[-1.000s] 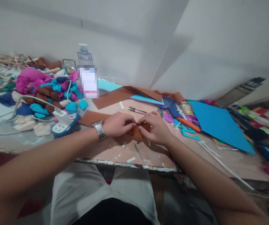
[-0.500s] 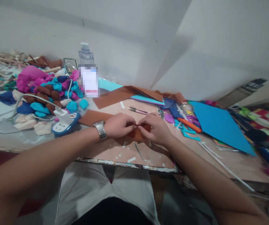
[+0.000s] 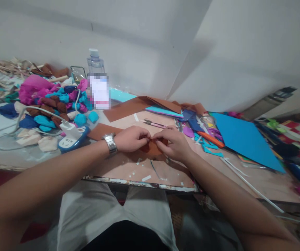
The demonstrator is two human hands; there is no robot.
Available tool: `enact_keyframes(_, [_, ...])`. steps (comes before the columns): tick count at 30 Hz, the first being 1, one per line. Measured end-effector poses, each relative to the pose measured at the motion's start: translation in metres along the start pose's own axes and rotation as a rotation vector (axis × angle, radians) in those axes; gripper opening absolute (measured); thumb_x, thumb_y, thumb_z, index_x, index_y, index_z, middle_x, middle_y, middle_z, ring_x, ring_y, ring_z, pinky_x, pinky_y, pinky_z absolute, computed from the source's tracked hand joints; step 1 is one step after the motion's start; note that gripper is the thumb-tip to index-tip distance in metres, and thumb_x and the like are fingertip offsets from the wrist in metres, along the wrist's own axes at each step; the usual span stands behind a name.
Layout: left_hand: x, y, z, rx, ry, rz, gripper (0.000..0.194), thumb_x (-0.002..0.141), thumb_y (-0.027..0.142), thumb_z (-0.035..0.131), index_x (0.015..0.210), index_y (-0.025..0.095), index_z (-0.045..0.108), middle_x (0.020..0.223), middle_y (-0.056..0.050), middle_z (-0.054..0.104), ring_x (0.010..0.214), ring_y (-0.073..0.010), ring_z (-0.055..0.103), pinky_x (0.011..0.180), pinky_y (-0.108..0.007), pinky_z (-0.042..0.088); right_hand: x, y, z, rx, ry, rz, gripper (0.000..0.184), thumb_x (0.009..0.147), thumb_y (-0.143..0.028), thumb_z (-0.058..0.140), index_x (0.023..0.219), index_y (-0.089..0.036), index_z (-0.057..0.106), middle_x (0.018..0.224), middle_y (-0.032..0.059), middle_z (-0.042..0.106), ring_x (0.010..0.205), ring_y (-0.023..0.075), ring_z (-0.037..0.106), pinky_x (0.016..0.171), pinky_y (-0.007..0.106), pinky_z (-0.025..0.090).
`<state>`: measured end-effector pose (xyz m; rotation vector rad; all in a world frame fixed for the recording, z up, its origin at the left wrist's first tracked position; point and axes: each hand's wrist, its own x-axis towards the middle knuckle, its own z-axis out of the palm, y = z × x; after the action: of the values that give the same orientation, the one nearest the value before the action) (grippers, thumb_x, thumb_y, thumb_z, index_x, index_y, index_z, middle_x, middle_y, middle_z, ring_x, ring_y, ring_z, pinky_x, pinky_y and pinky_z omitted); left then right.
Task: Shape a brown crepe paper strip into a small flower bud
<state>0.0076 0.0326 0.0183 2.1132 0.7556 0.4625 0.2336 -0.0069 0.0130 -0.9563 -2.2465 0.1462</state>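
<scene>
Between my two hands is a small piece of brown paper (image 3: 153,149), its upper edge pinched by the fingertips of both. My left hand (image 3: 133,138), with a metal watch (image 3: 110,143) at the wrist, grips it from the left, thumb against the fingers. From the right, my right hand (image 3: 174,143) pinches the same edge close to the left thumb. The fingers cover part of the paper. Thread snips (image 3: 154,123) lie on the table just beyond the hands. Another brown strip (image 3: 104,131) lies partly behind my left wrist.
A blue power strip (image 3: 74,139) with a charger and white cable sits at left, beside bundled coloured pieces (image 3: 45,104). A bottle (image 3: 95,62) stands behind a blurred-out phone (image 3: 99,91). At right are an orange cutter (image 3: 210,139), a blue sheet (image 3: 244,139) and white strips (image 3: 254,186).
My left fingertips have shifted slightly left along the paper's edge, and a little more of the brown paper shows between the hands. My right hand stays nearly in place.
</scene>
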Motion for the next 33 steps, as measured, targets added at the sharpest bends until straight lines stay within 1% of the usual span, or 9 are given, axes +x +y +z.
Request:
enact_keyframes(6, [0.0012, -0.0018, 0.0001, -0.006, -0.002, -0.020, 0.022, 0.086, 0.014, 0.049, 0.092, 0.019, 0.070, 0.082, 0.001, 0.078, 0.076, -0.0146, 0.072, 0.068, -0.023, 0.051, -0.0003, 0.0008, 0.0009, -0.005, 0.009, -0.013, 0.019, 0.087, -0.012, 0.062, 0.096, -0.024, 0.073, 0.089, -0.0005, 0.080, 0.079, 0.0176, 0.073, 0.090, 0.040, 0.043])
enact_keyframes(10, [0.0017, -0.0031, -0.0015, -0.032, 0.008, -0.018, 0.028, 0.082, 0.011, 0.047, 0.093, 0.019, 0.071, 0.085, 0.000, 0.078, 0.080, -0.0148, 0.072, 0.074, -0.024, 0.053, -0.0005, 0.0005, 0.0007, -0.004, 0.024, -0.025, 0.019, 0.086, -0.011, 0.062, 0.095, -0.024, 0.073, 0.088, -0.0006, 0.080, 0.079, 0.0178, 0.073, 0.090, 0.040, 0.044])
enact_keyframes(15, [0.0015, -0.0042, -0.0012, -0.056, 0.016, -0.035, 0.024, 0.081, 0.011, 0.046, 0.088, 0.018, 0.068, 0.086, -0.001, 0.077, 0.080, -0.0157, 0.073, 0.070, -0.024, 0.053, -0.0009, 0.0004, -0.0003, -0.015, 0.024, -0.014, 0.017, 0.086, -0.013, 0.061, 0.092, -0.024, 0.072, 0.086, -0.0006, 0.080, 0.077, 0.0179, 0.072, 0.092, 0.042, 0.043])
enact_keyframes(18, [0.0005, -0.0019, -0.0005, -0.118, -0.028, -0.043, 0.016, 0.085, 0.016, 0.052, 0.089, 0.018, 0.067, 0.088, -0.002, 0.078, 0.080, -0.0162, 0.073, 0.068, -0.024, 0.053, -0.0006, 0.0003, -0.0011, -0.025, 0.019, -0.015, 0.017, 0.086, -0.013, 0.060, 0.092, -0.024, 0.072, 0.086, -0.0004, 0.080, 0.076, 0.0175, 0.071, 0.092, 0.042, 0.043])
enact_keyframes(20, [-0.0001, 0.0006, -0.0005, -0.116, -0.039, -0.017, 0.013, 0.090, 0.025, 0.057, 0.087, 0.017, 0.066, 0.085, -0.003, 0.078, 0.076, -0.0158, 0.072, 0.067, -0.024, 0.052, 0.0000, -0.0005, -0.0017, -0.032, 0.016, -0.011, 0.017, 0.087, -0.014, 0.060, 0.091, -0.024, 0.072, 0.082, -0.0006, 0.079, 0.071, 0.0166, 0.069, 0.091, 0.041, 0.043])
enact_keyframes(22, [-0.0005, 0.0026, -0.0009, -0.080, -0.029, 0.014, 0.025, 0.095, 0.036, 0.056, 0.083, 0.017, 0.067, 0.082, -0.004, 0.077, 0.072, -0.0147, 0.069, 0.065, -0.024, 0.051, 0.0005, -0.0016, -0.0023, -0.040, 0.011, -0.005, 0.017, 0.086, -0.014, 0.059, 0.089, -0.024, 0.072, 0.080, -0.0005, 0.078, 0.070, 0.0166, 0.068, 0.090, 0.041, 0.043])
enact_keyframes(24, [-0.0002, 0.0028, -0.0014, -0.044, -0.003, 0.019, 0.034, 0.099, 0.042, 0.052, 0.083, 0.016, 0.068, 0.081, -0.004, 0.076, 0.070, -0.0143, 0.067, 0.065, -0.024, 0.050, 0.0007, -0.0024, -0.0026, -0.046, 0.007, -0.006, 0.017, 0.085, -0.013, 0.059, 0.089, -0.024, 0.072, 0.081, -0.0001, 0.079, 0.072, 0.0174, 0.068, 0.089, 0.041, 0.043])
enact_keyframes(27, [0.0006, 0.0003, -0.0020, -0.001, 0.035, 0.014, 0.032, 0.099, 0.041, 0.053, 0.085, 0.016, 0.069, 0.080, -0.003, 0.076, 0.070, -0.0144, 0.067, 0.066, -0.025, 0.049, 0.0002, -0.0021, -0.0018, -0.049, 0.013, -0.022, 0.018, 0.085, -0.013, 0.059, 0.091, -0.024, 0.072, 0.083, -0.0003, 0.079, 0.074, 0.0175, 0.069, 0.090, 0.041, 0.043])
enact_keyframes(33, [0.0022, -0.0034, -0.0033, 0.001, 0.043, -0.004, 0.028, 0.097, 0.038, 0.054, 0.086, 0.017, 0.069, 0.080, -0.003, 0.076, 0.071, -0.0147, 0.067, 0.065, -0.025, 0.048, -0.0007, 0.0003, -0.0006, -0.065, 0.027, -0.025, 0.016, 0.085, -0.013, 0.061, 0.091, -0.024, 0.071, 0.085, -0.0004, 0.080, 0.078, 0.0183, 0.071, 0.093, 0.042, 0.043])
